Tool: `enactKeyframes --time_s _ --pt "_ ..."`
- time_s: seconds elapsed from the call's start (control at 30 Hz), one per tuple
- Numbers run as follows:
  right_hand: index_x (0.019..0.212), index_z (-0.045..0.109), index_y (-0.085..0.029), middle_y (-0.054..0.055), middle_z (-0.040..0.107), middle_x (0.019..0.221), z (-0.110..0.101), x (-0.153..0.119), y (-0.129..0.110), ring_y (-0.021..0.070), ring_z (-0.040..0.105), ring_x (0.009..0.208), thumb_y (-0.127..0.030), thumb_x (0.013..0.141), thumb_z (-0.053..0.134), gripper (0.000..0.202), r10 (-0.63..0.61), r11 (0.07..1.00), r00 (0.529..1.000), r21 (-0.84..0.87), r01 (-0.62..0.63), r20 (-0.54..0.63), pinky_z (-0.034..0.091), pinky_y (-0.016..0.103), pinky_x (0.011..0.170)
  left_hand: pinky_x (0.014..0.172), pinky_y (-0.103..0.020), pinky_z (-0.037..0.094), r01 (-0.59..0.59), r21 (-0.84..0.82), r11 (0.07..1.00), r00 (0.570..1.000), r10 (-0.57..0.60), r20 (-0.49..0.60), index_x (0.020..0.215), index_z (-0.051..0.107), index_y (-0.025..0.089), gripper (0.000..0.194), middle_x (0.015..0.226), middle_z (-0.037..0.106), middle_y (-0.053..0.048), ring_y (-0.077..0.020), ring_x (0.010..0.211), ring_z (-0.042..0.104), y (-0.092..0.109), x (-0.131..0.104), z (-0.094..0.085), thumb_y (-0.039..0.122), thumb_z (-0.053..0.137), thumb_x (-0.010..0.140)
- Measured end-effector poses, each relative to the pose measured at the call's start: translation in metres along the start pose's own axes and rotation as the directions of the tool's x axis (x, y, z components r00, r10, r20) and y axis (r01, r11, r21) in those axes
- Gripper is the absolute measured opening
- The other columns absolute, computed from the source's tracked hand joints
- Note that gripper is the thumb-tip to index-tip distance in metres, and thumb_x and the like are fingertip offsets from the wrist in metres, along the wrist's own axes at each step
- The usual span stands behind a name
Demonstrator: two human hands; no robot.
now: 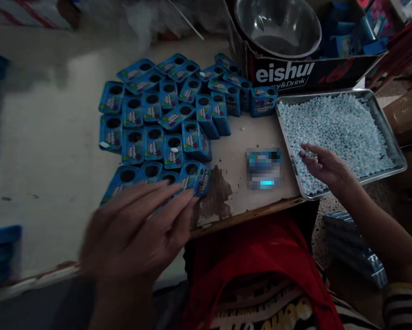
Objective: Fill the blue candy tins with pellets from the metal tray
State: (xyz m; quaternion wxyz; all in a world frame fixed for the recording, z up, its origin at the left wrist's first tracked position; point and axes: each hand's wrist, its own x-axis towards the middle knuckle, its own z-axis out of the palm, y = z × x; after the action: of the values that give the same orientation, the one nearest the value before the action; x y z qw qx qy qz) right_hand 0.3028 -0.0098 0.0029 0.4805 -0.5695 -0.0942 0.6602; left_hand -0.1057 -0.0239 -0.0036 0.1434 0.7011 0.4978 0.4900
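My left hand (pixel 140 229) is stretched out, palm down, over the nearest row of small blue candy boxes (pixel 194 176). It is slightly blurred, and I cannot tell whether the fingertips touch them. Several more of these boxes (pixel 134 145), each with a dark round hole on top, stand or lean in a cluster. A few white candies (pixel 175 150) lie on their tops. At the right, my right hand (pixel 325 167) has its fingers curled around a few pale candies (pixel 309 152), above the left part of a metal tray (pixel 406 162) filled with pale blue and white candies (pixel 347 133).
Between boxes and tray lies a pixelated blue item (pixel 264 168) on the worn table (pixel 47 151). Behind the tray, a black carton (pixel 316 75) bears a steel bowl (pixel 278 30). Blue stacks (pixel 1 252) line the left edge; wrapped packs (pixel 355 243) lie below right.
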Motion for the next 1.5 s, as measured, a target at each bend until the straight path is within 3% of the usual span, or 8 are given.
enactKeyframes --time_s 0.1,0.33,0.6,0.9,1.1,1.17,1.4,1.5 --pt "0.093 0.072 -0.016 -0.003 0.062 0.070 0.019 -0.001 -0.001 0.0031 0.044 0.050 -0.024 0.086 0.093 0.024 0.047 0.994 0.995 -0.104 -0.039 0.082 0.036 0.011 0.038 0.106 -0.049 0.069 -0.117 -0.024 0.993 0.988 0.119 0.095 0.144 0.074 0.037 0.066 0.126 0.083 -0.004 -0.0290 0.114 0.081 0.007 -0.012 0.047 0.028 0.095 0.083" --pt "0.082 0.068 -0.018 -0.006 0.053 0.064 0.034 0.004 -0.015 0.0045 0.041 0.053 -0.041 0.081 0.102 0.041 -0.144 0.922 0.945 -0.308 0.236 0.295 0.030 0.017 0.044 0.117 -0.052 0.063 0.379 -0.353 0.856 0.911 -0.278 0.305 0.158 0.051 0.030 0.086 0.143 0.071 -0.012 -0.0323 0.140 0.070 -0.006 -0.021 0.136 0.041 0.096 0.086" --pt "0.089 0.072 -0.019 -0.007 0.053 0.061 0.063 -0.003 -0.027 0.0067 0.039 0.054 -0.039 0.082 0.102 0.037 -0.171 0.738 0.862 -0.518 0.433 0.477 0.024 0.023 0.046 0.121 -0.054 0.058 0.355 -0.290 0.889 0.899 -0.239 0.366 0.153 0.057 0.030 0.078 0.146 0.072 -0.011 -0.0317 0.143 0.068 -0.003 -0.009 0.144 0.042 0.095 0.087" --pt "0.087 0.071 -0.021 -0.006 0.051 0.063 0.045 -0.004 -0.030 0.0084 0.038 0.055 -0.039 0.087 0.096 0.031 -0.249 0.741 0.902 -0.531 0.411 0.351 0.025 0.024 0.049 0.123 -0.051 0.056 0.383 -0.363 0.850 0.895 -0.244 0.373 0.144 0.061 0.027 0.074 0.144 0.074 -0.011 -0.0305 0.140 0.071 -0.011 -0.011 0.160 0.039 0.099 0.082" --pt "0.082 0.077 -0.021 -0.002 0.064 0.075 0.077 -0.004 -0.021 0.0136 0.051 0.073 -0.030 0.079 0.096 0.021 -0.278 0.312 0.777 -0.712 0.629 0.565 0.034 0.028 0.064 0.122 -0.049 0.056 0.391 -0.304 0.869 0.885 -0.265 0.382 0.140 0.066 0.027 0.073 0.144 0.075 -0.009 -0.0307 0.139 0.070 -0.006 -0.008 0.152 0.028 0.100 0.076" --pt "0.082 0.077 -0.020 -0.003 0.062 0.071 0.085 -0.004 -0.024 0.0130 0.050 0.072 -0.028 0.079 0.095 0.020 -0.241 0.272 0.768 -0.718 0.641 0.594 0.032 0.028 0.064 0.119 -0.047 0.058 0.386 -0.301 0.872 0.883 -0.254 0.396 0.136 0.071 0.027 0.066 0.138 0.077 -0.007 -0.0299 0.133 0.073 -0.004 -0.005 0.153 0.026 0.099 0.076" --pt "0.084 0.062 -0.022 -0.004 0.057 0.072 0.063 0.003 -0.044 0.0074 0.037 0.056 -0.042 0.089 0.092 0.036 -0.286 0.831 0.903 -0.387 0.400 0.320 0.026 0.024 0.049 0.093 -0.034 0.064 0.282 -0.361 0.889 0.903 -0.119 0.413 0.119 0.076 0.023 0.041 0.109 0.082 -0.002 -0.0234 0.099 0.078 0.017 0.028 0.167 0.025 0.094 0.082" --pt "0.083 0.055 -0.025 -0.005 0.057 0.074 0.048 0.008 -0.047 0.0077 0.038 0.054 -0.050 0.092 0.090 0.044 -0.385 0.896 0.910 -0.172 0.408 0.153 0.029 0.023 0.045 0.093 -0.037 0.064 0.188 -0.337 0.923 0.913 -0.037 0.407 0.118 0.076 0.024 0.042 0.111 0.082 -0.003 -0.0257 0.101 0.078 0.036 0.046 0.176 0.025 0.095 0.080"
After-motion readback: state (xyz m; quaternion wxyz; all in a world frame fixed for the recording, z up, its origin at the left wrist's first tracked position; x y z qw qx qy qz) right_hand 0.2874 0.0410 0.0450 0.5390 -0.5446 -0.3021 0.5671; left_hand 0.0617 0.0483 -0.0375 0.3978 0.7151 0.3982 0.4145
